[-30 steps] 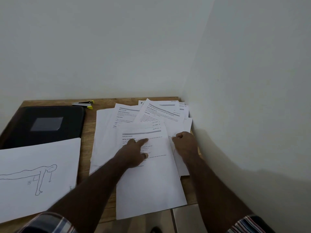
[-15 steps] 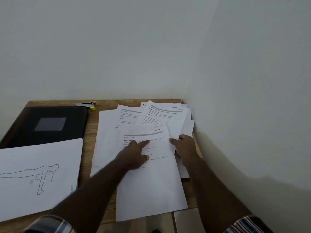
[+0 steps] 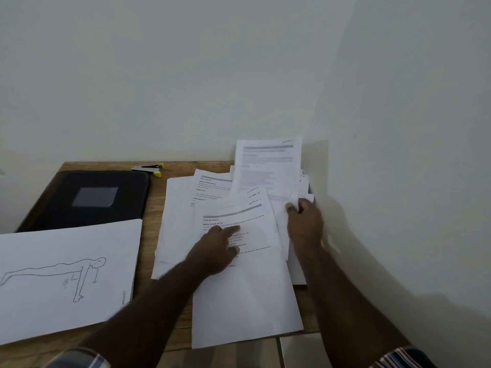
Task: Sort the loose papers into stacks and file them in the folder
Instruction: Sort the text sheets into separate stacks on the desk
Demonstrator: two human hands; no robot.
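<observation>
Several loose papers (image 3: 183,224) lie fanned and overlapping on the right half of the wooden table (image 3: 151,235), close against the right-hand wall (image 3: 398,155); most are printed with text, headings legible only in part. One printed sheet (image 3: 268,168) stands raised at the far right of the pile, its top edge lifted above the table's far edge and against the wall; its lower corner is pinched by the right hand (image 3: 305,221), fingers curled round the paper's edge. The left hand (image 3: 215,248) rests on the uppermost sheet (image 3: 247,288) of the pile, index finger extended and pressing flat on a line of text, the other fingers loosely bent and holding nothing; that sheet overhangs the near edge of the table. Both forearms enter from the bottom of the view, striped sleeves showing at the edge.

One separate sheet bearing a line drawing (image 3: 66,274) of a figure in a push-up pose lies on the left near part of the table, apart from the pile; its left side runs out of view. The black folder (image 3: 90,200) lies shut and flat at the far left of the table, just beyond the drawing, a grey rectangular patch on its cover; no paper rests on it. A small staple remover (image 3: 148,168) with yellow tips lies at the table's far edge, just beside the folder's far right corner; plain pale walls bound the table at the back and right.
</observation>
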